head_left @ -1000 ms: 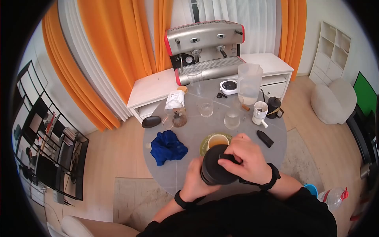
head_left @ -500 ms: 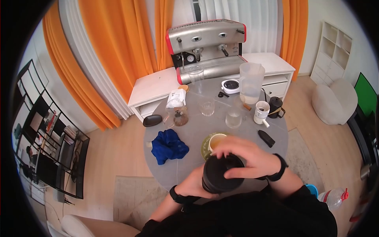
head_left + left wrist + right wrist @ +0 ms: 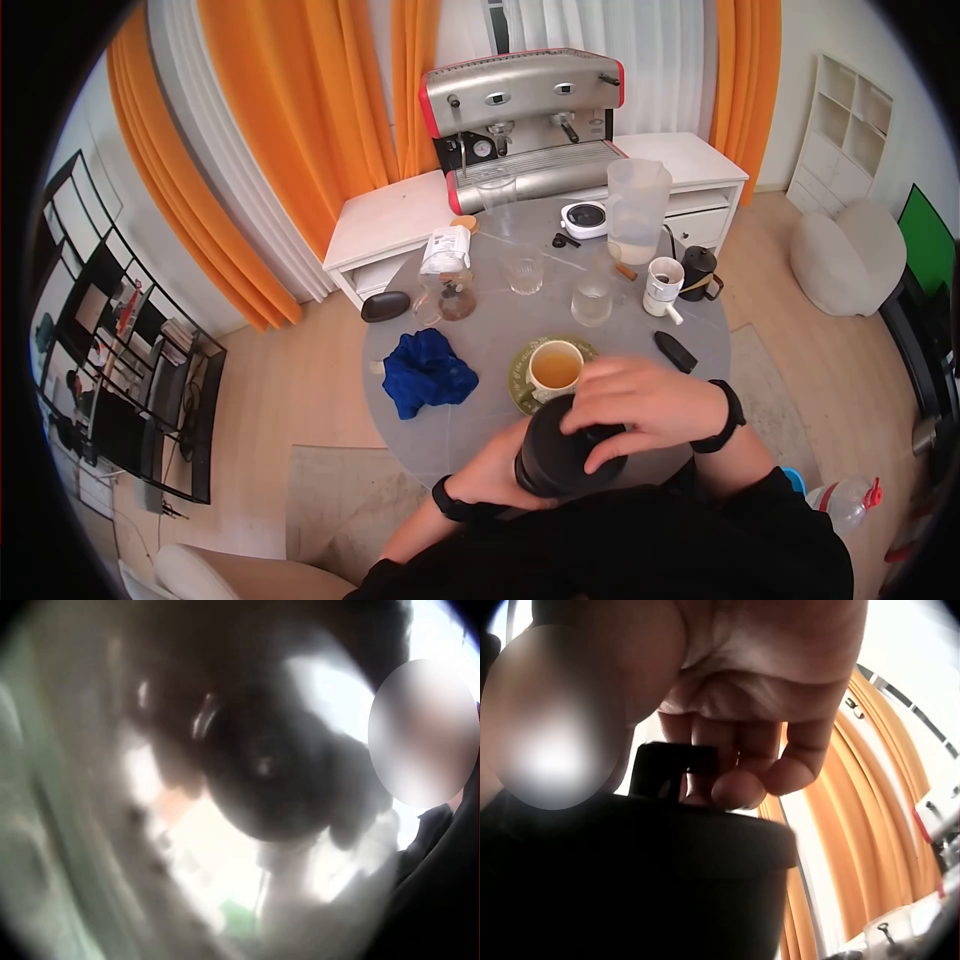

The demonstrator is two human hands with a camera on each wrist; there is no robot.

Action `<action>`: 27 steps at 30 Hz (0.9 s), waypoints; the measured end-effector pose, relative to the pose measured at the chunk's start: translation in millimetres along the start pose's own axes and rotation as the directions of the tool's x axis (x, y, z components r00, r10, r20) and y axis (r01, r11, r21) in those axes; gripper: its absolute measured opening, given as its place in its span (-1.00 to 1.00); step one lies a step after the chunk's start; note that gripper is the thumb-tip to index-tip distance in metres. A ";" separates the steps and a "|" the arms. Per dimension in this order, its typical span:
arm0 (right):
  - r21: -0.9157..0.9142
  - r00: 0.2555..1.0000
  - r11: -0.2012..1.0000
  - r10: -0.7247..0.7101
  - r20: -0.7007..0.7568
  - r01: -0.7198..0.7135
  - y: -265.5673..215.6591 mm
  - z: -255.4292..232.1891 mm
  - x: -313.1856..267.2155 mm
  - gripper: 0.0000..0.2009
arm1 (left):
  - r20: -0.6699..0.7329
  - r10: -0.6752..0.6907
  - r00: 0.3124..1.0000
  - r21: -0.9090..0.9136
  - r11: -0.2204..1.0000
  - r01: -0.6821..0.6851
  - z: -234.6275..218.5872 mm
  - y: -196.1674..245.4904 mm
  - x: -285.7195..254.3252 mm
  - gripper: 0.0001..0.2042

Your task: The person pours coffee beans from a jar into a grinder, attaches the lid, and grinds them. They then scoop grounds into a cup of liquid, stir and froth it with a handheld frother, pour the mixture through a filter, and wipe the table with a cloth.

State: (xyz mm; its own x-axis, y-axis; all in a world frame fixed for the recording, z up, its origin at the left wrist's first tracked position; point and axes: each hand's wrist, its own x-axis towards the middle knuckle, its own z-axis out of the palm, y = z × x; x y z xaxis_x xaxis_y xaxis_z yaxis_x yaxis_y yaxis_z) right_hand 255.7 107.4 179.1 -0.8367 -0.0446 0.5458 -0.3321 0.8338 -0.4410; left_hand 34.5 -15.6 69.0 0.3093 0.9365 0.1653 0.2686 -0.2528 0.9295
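In the head view, a black lidded cylindrical container (image 3: 552,455) is held close to the body, tilted slightly. My left hand (image 3: 492,472) grips its side low down, with the far fingers hidden. Over the top, my right hand (image 3: 650,405) curls its fingers round a raised tab (image 3: 676,759) on the lid (image 3: 727,825). Just beyond the container stands a cup (image 3: 555,368) of amber liquid on a green saucer (image 3: 518,385). The left wrist view is heavily blurred, with a dark round shape in the middle.
A crumpled blue cloth (image 3: 430,375) lies at left on the round grey table (image 3: 460,440). Farther back are glasses (image 3: 590,300), a glass carafe (image 3: 457,300), a clear pitcher (image 3: 638,210), a white cup (image 3: 662,285) and a black kettle (image 3: 697,270). An espresso machine (image 3: 525,115) stands behind.
The right hand first held the tab, lifted with fingers spread over the lid, then curled round the tab again. The container came slightly nearer the body, so the cup shows more fully.
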 end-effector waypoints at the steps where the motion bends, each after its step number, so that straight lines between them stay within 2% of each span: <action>1: 0.080 1.000 0.997 -0.018 0.010 0.017 -0.5 2.2 -2.2 -0.69 | 0.086 0.011 0.996 -0.066 0.998 -0.005 -0.7 1.6 -1.2 -0.09; 3: 0.117 0.998 0.993 -0.020 0.053 0.013 -4.2 1.8 -2.6 -0.69 | 0.230 0.007 0.973 -0.133 0.991 0.024 -1.7 -1.8 -5.0 -0.04; 5: 0.147 0.995 0.989 -0.015 0.095 0.001 -8.2 2.2 -2.6 -0.69 | 0.253 0.045 0.966 -0.140 0.990 -0.009 -1.9 -8.5 -3.7 -0.03; 7: 0.140 0.999 0.990 0.005 0.048 -0.012 -13.1 9.3 -1.9 -0.71 | 0.279 0.087 0.956 -0.146 0.988 -0.048 -1.2 -9.1 -2.5 -0.02; 9: 0.131 1.000 0.991 0.026 0.001 -0.026 -15.8 13.5 -3.8 -0.72 | 0.139 0.106 0.985 -0.114 0.989 -0.091 2.7 -7.0 -3.0 -0.04; 10: 0.002 0.993 0.995 0.104 -0.051 -0.104 -16.5 14.9 -4.9 -0.76 | 0.141 0.107 0.984 -0.115 0.989 -0.091 4.5 -7.3 -3.3 -0.04; 11: -0.121 0.979 0.975 0.173 -0.111 -0.186 -17.4 17.1 -6.2 -0.78 | 0.023 0.050 0.999 -0.077 0.996 -0.048 6.8 -7.5 -3.8 -0.06; 12: -0.121 0.978 0.975 0.174 -0.112 -0.188 -17.6 21.4 -6.6 -0.78 | -0.099 -0.005 0.995 -0.043 0.999 0.000 8.8 -7.4 -3.5 -0.08; 13: -0.181 0.939 0.935 0.264 -0.221 -0.305 -16.8 27.8 -5.9 -0.80 | -0.097 -0.005 0.995 -0.043 0.999 0.001 11.1 -6.7 -2.2 -0.08; 14: -0.225 0.881 0.878 0.338 -0.332 -0.422 -16.3 35.3 -4.8 -0.81 | -0.275 0.042 0.961 0.191 0.982 0.012 14.4 -5.7 -0.4 -0.13; 15: -0.226 0.822 0.837 0.373 -0.429 -0.498 -16.7 44.6 -2.6 -0.81 | -0.427 0.129 0.895 0.409 0.910 0.064 18.3 -4.7 2.1 -0.18; 16: -0.224 0.822 0.837 0.374 -0.430 -0.499 -13.8 52.1 1.1 -0.81 | -0.540 0.246 0.805 0.591 0.792 0.154 22.7 -4.4 4.4 -0.23; 17: -0.254 0.756 0.783 0.374 -0.536 -0.568 -10.0 59.5 4.7 -0.81 | -0.586 0.397 0.707 0.677 0.720 0.156 25.0 -7.1 12.7 -0.30; 18: -0.273 0.682 0.722 0.361 -0.636 -0.636 -6.6 64.9 8.3 -0.81 | -0.583 0.396 0.709 0.677 0.719 0.155 24.5 -6.7 14.6 -0.30; 20: -0.273 0.657 0.704 0.355 -0.665 -0.656 -5.3 67.4 11.1 -0.81 | -0.616 0.442 0.652 0.712 0.667 0.220 24.2 -6.4 16.6 -0.32; 21: -0.294 0.692 0.718 0.348 -0.633 -0.630 -8.2 66.2 10.9 -0.79 | -0.615 0.445 0.651 0.713 0.666 0.218 22.7 -10.2 14.1 -0.32; 22: -0.315 0.726 0.734 0.338 -0.599 -0.601 -11.5 63.2 11.9 -0.78 | -0.576 0.325 0.750 0.602 0.789 0.121 18.5 -16.6 8.6 -0.29; 23: -0.328 0.785 0.741 0.418 -0.456 -0.586 -22.0 53.7 9.3 -0.66 | -0.498 0.212 0.841 0.456 0.889 0.046 13.3 -19.6 4.3 -0.26; 24: -0.328 0.785 0.741 0.417 -0.458 -0.585 -30.2 42.6 7.3 -0.66 | -0.497 0.214 0.841 0.458 0.888 0.045 8.9 -17.7 1.7 -0.26; 25: -0.170 0.855 0.858 0.425 -0.296 -0.485 -36.0 29.7 6.4 -0.61 | -0.368 0.116 0.922 0.206 0.978 -0.041 5.0 -12.6 -1.4 -0.21; 26: 0.018 0.912 0.921 0.388 -0.135 -0.389 -37.3 20.6 4.3 -0.55 | -0.204 0.059 0.977 -0.072 0.995 -0.075 0.1 -7.2 -4.8 -0.17; 27: 0.035 0.952 0.957 0.291 -0.095 -0.289 -33.1 17.4 0.3 -0.53 | -0.030 0.016 0.999 -0.143 0.989 -0.020 -8.1 -1.4 -7.5 -0.10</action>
State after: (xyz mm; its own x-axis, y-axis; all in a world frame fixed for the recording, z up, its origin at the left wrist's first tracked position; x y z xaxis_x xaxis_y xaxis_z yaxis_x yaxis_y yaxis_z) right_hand 258.9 70.3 181.4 -0.8518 0.2526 0.4590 -0.0911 0.7914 -0.6045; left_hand 24.5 -20.3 69.2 0.2857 0.9393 0.1900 0.1288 -0.2341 0.9636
